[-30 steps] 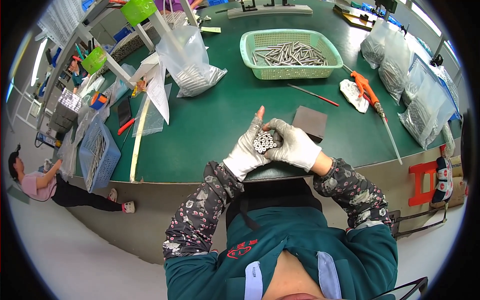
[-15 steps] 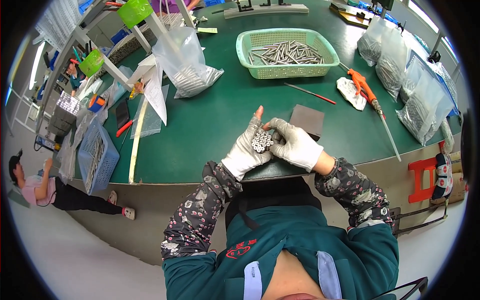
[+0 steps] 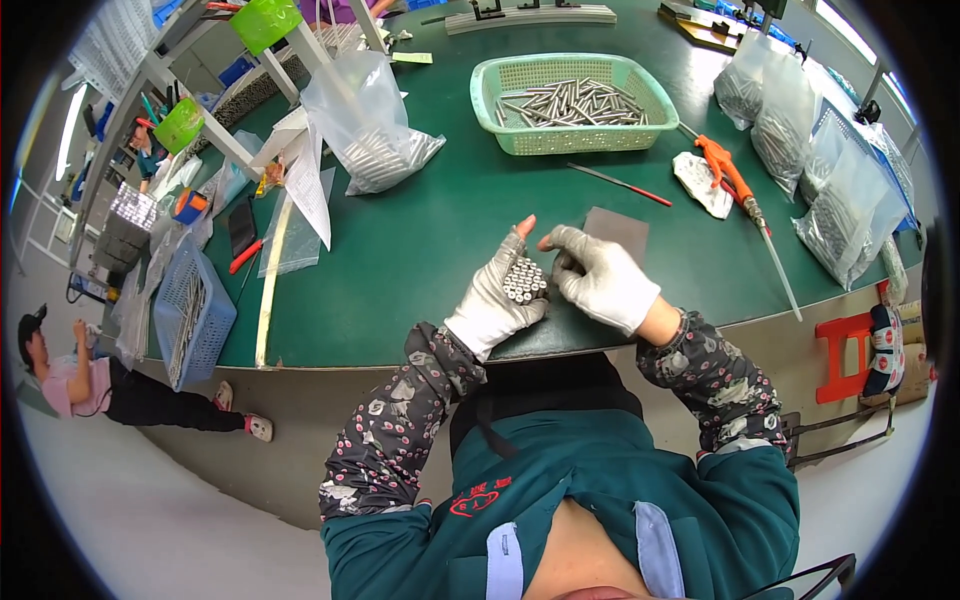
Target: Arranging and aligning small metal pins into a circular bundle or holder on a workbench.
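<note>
From where I'm standing, the L hand is wrapped round a bundle of metal pins, clamped on it, thumb sticking up, round ends facing up twd the worker's eyes. Bundle's held just above the near edge of the bench. R hand is just beside it, fingers half curled, index reaching twd the L thumb; can't tell if there's a small pc btwn those fingertips. Step in hand, imo: handling the bundle, prob. tidying or checking the ends. Next move, I'd say, calls for a steady L grip so the pins don't splay, w/ the R fingers working lightly at the ends. More loose pins lie in the pale green basket at the back; a flat grey block sits beyond the R hand, partly covered by it.
</note>
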Demonstrator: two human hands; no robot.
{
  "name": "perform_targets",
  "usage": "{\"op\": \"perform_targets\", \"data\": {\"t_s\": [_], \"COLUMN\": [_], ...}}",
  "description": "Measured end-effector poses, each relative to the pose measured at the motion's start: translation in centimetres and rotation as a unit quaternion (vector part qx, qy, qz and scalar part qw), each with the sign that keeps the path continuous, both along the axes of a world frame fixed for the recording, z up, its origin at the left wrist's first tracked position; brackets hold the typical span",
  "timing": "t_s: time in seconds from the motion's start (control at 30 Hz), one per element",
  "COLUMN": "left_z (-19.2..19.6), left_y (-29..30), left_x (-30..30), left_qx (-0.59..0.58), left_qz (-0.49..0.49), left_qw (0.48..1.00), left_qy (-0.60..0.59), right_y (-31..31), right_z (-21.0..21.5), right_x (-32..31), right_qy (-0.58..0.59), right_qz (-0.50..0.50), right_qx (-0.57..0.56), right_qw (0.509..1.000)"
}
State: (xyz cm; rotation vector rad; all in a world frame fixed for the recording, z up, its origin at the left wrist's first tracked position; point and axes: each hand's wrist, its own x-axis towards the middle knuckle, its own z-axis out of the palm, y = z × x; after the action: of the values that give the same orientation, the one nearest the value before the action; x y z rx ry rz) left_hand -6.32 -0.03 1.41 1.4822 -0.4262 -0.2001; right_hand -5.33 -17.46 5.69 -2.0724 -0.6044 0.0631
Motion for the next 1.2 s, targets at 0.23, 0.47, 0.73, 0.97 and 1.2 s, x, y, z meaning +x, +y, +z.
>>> {"op": "perform_targets", "data": {"t_s": [0.23,0.47,0.73,0.97,1.2], "left_z": [0.4,-0.1,-0.3,0.2,-0.1], "left_y": [0.0,-0.1,-0.4,-0.5,-0.1], "left_x": [0.1,0.3,0.8,0.5,0.0], "left_qx": [0.09,-0.013,-0.15,0.02,0.053], "left_qz": [0.02,-0.025,-0.061,0.009,-0.009], "left_qw": [0.993,0.999,0.978,0.999,0.998], "left_qy": [-0.075,0.016,0.134,-0.041,-0.045], "right_y": [-3.2,-1.7,-0.1,-1.2,-1.3], "right_z": [0.5,3.4,4.3,3.8,3.5], "right_x": [0.5,-2.3,-3.0,-1.8,-1.9], "right_qy": [-0.276,-0.264,-0.275,-0.284,-0.24], "right_qz": [-0.173,-0.071,-0.096,-0.144,-0.157], "right_qx": [-0.358,-0.226,-0.269,-0.259,-0.262], "right_qw": [0.875,0.935,0.918,0.912,0.922]}}
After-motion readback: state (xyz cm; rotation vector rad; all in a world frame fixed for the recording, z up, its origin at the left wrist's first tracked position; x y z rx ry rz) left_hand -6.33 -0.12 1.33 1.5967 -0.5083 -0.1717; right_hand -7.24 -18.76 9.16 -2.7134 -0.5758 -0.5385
